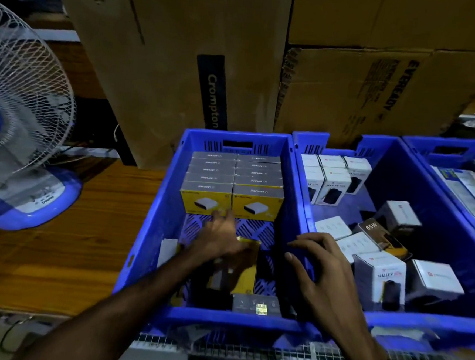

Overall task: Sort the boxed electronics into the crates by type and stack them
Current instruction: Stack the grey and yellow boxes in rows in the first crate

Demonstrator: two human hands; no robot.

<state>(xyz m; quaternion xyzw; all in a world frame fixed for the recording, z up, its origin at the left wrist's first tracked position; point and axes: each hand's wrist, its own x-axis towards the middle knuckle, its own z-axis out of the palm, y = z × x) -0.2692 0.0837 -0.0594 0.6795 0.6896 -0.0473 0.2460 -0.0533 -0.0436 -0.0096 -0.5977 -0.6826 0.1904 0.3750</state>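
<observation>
Yellow-and-grey boxes [231, 185] stand stacked in two neat columns at the far end of the left blue crate [148, 230]. My left hand [221, 235] reaches into this crate, fingers spread, touching the front yellow box; a loose yellow-and-black box [241, 267] lies just under my wrist. My right hand [317, 267] hovers open over the wall between the crates, holding nothing. The middle blue crate [431, 210] holds white boxes [332, 178] lined up at its far end and loose white boxes [378, 274], plus a dark 65W box [378, 234].
A third blue crate [457, 150] with flat boxes sits at the far right. Large cardboard cartons [183, 49] rise right behind the crates. A white-and-blue table fan [18, 125] stands on the wooden table at the left. A wire rack edge runs along the front.
</observation>
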